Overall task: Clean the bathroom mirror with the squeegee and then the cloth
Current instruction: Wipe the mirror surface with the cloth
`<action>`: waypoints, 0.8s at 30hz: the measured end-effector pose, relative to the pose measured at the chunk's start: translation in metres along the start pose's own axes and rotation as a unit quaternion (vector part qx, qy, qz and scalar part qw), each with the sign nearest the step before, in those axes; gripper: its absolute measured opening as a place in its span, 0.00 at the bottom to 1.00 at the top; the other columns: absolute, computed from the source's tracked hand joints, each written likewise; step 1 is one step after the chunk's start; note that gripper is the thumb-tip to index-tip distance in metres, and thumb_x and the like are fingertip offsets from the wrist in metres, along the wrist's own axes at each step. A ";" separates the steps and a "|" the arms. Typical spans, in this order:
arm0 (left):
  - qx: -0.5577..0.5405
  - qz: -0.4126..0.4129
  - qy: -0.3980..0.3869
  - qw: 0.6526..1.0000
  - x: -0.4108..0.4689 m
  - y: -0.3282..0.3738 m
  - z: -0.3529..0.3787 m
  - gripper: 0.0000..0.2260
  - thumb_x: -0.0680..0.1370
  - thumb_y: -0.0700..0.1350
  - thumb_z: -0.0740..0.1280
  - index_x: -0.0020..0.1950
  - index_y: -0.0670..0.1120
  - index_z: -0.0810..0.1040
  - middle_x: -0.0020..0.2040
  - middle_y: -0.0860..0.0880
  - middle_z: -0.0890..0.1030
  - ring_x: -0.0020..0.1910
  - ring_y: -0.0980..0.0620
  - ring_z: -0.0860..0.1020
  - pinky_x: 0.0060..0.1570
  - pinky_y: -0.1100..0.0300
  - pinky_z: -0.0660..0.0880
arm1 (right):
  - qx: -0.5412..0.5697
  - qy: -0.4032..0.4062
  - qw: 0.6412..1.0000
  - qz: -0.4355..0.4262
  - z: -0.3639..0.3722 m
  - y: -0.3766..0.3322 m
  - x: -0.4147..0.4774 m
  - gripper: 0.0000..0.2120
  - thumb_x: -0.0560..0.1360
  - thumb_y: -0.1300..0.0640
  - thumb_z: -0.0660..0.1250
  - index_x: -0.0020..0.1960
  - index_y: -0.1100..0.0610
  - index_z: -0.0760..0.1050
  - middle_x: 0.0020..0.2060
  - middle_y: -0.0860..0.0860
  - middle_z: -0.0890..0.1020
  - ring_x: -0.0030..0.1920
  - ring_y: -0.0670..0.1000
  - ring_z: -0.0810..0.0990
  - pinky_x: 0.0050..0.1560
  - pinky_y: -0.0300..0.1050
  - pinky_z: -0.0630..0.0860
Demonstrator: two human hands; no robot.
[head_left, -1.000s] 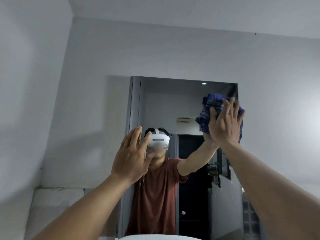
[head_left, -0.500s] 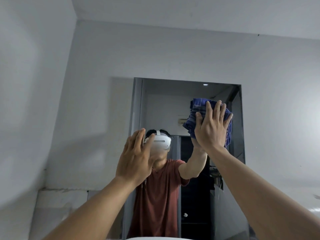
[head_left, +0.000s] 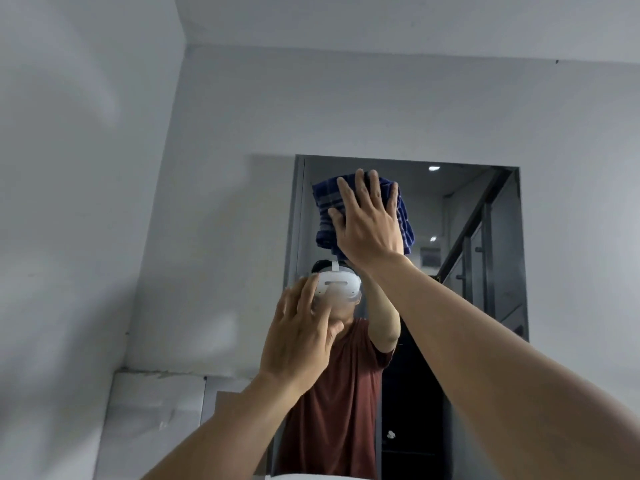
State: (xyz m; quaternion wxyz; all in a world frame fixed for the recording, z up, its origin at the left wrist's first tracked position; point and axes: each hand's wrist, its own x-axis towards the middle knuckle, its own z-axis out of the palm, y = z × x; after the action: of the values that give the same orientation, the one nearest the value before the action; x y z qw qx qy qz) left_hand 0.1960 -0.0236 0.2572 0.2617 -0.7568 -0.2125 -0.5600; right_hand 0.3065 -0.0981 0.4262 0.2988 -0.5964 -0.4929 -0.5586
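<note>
Since a second ago the right hand (head_left: 369,223) has slid the cloth (head_left: 360,213) leftward across the mirror (head_left: 485,271), from the upper right corner to the upper left part of the glass. No brand, label or writing can be read anywhere. That hand is raised high on a long, nearly straight arm, palm flat against the cloth, fingers (head_left: 349,199) spread and pointing up, pressing the fabric to the glass rather than gripping it. The cloth is dark blue with paler stripes, bunched under the palm, its edges showing past the fingers on both sides and hanging a little below the wrist on the right. The left hand (head_left: 298,334) is lower, held up before the lower left part of the mirror, fingers loosely apart and slightly curled, holding nothing; whether it touches the glass cannot be told. Both hands are well apart, right above left. In the mirror stands the reflection of a person in a dark red shirt (head_left: 332,403) wearing a white headset (head_left: 337,284), arm lifted to the cloth. Grey walls (head_left: 104,202) surround the mirror, and a pale curved rim (head_left: 311,477) shows at the bottom edge. The squeegee is not in sight.
</note>
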 end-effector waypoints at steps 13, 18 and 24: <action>-0.061 -0.001 -0.085 0.994 -0.074 0.003 0.012 0.30 0.82 0.57 0.55 0.81 0.47 0.56 0.81 0.43 0.58 0.80 0.43 0.56 0.73 0.47 0.68 | -0.047 -0.065 0.976 -0.204 0.013 -0.013 -0.051 0.26 0.84 0.47 0.45 0.80 0.54 0.58 0.80 0.56 0.59 0.81 0.58 0.49 0.79 0.65 0.45; -0.077 0.011 -0.081 0.994 -0.072 0.003 0.008 0.34 0.80 0.55 0.62 0.82 0.46 0.53 0.80 0.43 0.60 0.80 0.44 0.56 0.71 0.47 0.70 | -0.044 -0.080 0.970 -0.223 0.013 0.011 -0.088 0.25 0.84 0.48 0.48 0.80 0.54 0.57 0.80 0.56 0.59 0.81 0.56 0.49 0.79 0.64 0.49; -0.064 0.008 -0.062 0.996 -0.071 0.004 0.004 0.31 0.78 0.52 0.68 0.78 0.43 0.65 0.77 0.42 0.65 0.78 0.44 0.61 0.69 0.47 0.72 | -0.041 -0.049 0.988 -0.139 0.003 0.059 -0.115 0.26 0.83 0.47 0.51 0.79 0.55 0.62 0.80 0.55 0.61 0.81 0.55 0.52 0.79 0.64 0.50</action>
State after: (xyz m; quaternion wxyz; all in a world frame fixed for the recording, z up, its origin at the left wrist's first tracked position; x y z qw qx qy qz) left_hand 0.1818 -0.0262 0.1870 0.2038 -0.8066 -0.1861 -0.5227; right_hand 0.3743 -0.1445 0.3266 0.1686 -0.5603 -0.5617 -0.5849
